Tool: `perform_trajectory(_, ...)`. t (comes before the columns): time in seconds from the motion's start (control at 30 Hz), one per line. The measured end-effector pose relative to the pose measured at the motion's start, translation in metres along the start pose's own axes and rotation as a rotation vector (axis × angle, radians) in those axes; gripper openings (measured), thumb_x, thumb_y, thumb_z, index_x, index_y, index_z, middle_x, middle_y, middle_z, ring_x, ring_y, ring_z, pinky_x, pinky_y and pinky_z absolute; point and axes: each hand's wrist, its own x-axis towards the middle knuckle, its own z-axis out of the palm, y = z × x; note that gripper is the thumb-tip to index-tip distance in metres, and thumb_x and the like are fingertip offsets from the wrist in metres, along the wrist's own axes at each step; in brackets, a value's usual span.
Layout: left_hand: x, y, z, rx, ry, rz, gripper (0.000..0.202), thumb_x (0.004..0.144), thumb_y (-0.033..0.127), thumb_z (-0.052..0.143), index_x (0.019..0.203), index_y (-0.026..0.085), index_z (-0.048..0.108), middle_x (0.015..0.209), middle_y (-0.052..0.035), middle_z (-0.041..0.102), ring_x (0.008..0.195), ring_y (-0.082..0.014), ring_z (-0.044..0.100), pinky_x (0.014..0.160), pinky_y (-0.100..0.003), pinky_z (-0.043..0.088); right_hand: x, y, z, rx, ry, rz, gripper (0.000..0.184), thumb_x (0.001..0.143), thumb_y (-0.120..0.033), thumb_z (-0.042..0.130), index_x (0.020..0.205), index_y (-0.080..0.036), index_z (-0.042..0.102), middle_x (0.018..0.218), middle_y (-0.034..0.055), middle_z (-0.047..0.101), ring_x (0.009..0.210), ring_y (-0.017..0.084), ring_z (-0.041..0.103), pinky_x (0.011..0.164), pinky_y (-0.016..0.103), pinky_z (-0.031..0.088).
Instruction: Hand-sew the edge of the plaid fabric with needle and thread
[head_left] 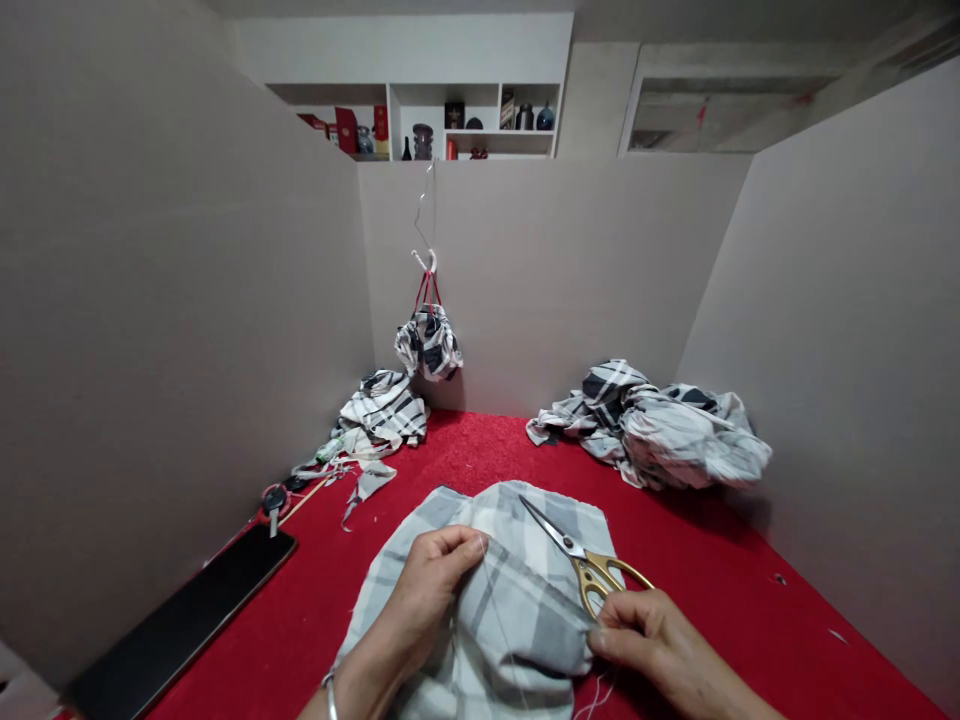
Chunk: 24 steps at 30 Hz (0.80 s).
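Observation:
A grey-and-white checked cloth (pixel 517 620) lies spread before me, with one folded edge raised between my hands. My left hand (pixel 442 570) pinches that edge near its upper left end, and a white thread runs down from the fingertips. Thumb and finger of my right hand (pixel 637 635) grip the same edge at its lower right end. Whether a needle is in either hand, I cannot make out. Gold-handled scissors (pixel 574 550) rest partly open on the cloth, their handles just beyond my right hand. Loose thread (pixel 596 695) trails below the right hand.
Checked fabric heaps stand at back right (pixel 675 430) and back left (pixel 382 410). A checked pouch (pixel 431 345) hangs from a hook on the back panel. At left lie a black phone (pixel 187 620), a key (pixel 274 510) and scraps (pixel 371 480). Grey panels enclose the red-covered table (pixel 480 450).

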Motion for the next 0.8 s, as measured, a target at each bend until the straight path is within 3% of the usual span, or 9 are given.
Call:
perform_trajectory(0.1,-0.002,0.0,-0.001,-0.017,-0.053,-0.026,0.025,0.074,0.036,0.065,0.069,0.012,0.065,0.058,0.0023,0.052,0.055,-0.0084,0.04,0.054,-0.02,0.029,0.0,0.001,-0.006,0.012,-0.036,0.004,0.021,0.061,-0.034,0.061,0.058,-0.014,0.056,0.048,-0.0052,0.037,0.048,0.01,0.03,0.046,0.024,0.018)
perform_trajectory(0.27,-0.005,0.002,-0.001,0.089,-0.145,0.025,0.029,0.075,0.034,0.066,0.094,0.013,0.068,0.082,-0.0044,0.063,0.073,-0.0129,0.051,0.067,-0.022,0.035,0.003,-0.02,-0.014,0.122,0.012,0.008,0.037,0.067,-0.044,0.064,0.087,-0.013,0.061,0.05,-0.0064,0.038,0.044,0.009,0.029,0.043,0.023,0.018)
perform_trajectory(0.33,-0.006,0.003,-0.001,0.118,-0.164,0.081,0.036,0.074,0.033,0.067,0.104,0.014,0.064,0.075,-0.0015,0.06,0.066,-0.0103,0.047,0.061,-0.021,0.034,0.006,-0.037,-0.007,0.07,0.049,-0.064,0.036,0.07,-0.044,0.064,0.086,-0.012,0.063,0.052,-0.0061,0.036,0.047,0.009,0.028,0.045,0.023,0.019)
perform_trajectory(0.5,-0.01,0.009,0.001,0.095,-0.184,0.151,0.053,0.074,0.032,0.066,0.121,0.013,0.051,0.071,0.0004,0.057,0.059,-0.0085,0.044,0.056,-0.021,0.031,0.017,-0.067,0.02,-0.026,-0.021,-0.175,0.031,0.075,-0.04,0.061,0.088,-0.013,0.066,0.056,-0.0058,0.034,0.054,0.011,0.031,0.049,0.023,0.022)
perform_trajectory(0.63,-0.014,0.016,0.003,0.129,-0.17,0.152,0.055,0.076,0.031,0.064,0.124,0.013,0.047,0.074,-0.0013,0.059,0.061,-0.0096,0.046,0.056,-0.022,0.032,0.023,-0.065,0.031,-0.11,-0.019,-0.24,0.025,0.071,-0.035,0.067,0.087,-0.015,0.067,0.053,-0.008,0.027,0.051,0.01,0.026,0.047,0.023,0.018)
perform_trajectory(0.73,-0.016,0.019,0.005,0.154,-0.167,0.141,0.054,0.076,0.032,0.063,0.124,0.013,0.047,0.072,-0.0003,0.057,0.058,-0.0089,0.043,0.054,-0.022,0.03,0.023,-0.059,0.034,-0.113,0.049,-0.259,0.014,0.073,-0.029,0.063,0.075,-0.015,0.066,0.051,-0.0078,0.028,0.049,0.01,0.026,0.046,0.023,0.019)
perform_trajectory(0.8,-0.017,0.019,0.005,0.152,-0.164,0.133,0.052,0.077,0.035,0.061,0.122,0.013,0.048,0.07,0.0009,0.054,0.057,-0.0086,0.041,0.053,-0.021,0.029,0.022,-0.058,0.034,-0.078,0.07,-0.264,0.016,0.074,-0.029,0.06,0.067,-0.015,0.063,0.05,-0.0066,0.031,0.048,0.01,0.028,0.046,0.023,0.022)
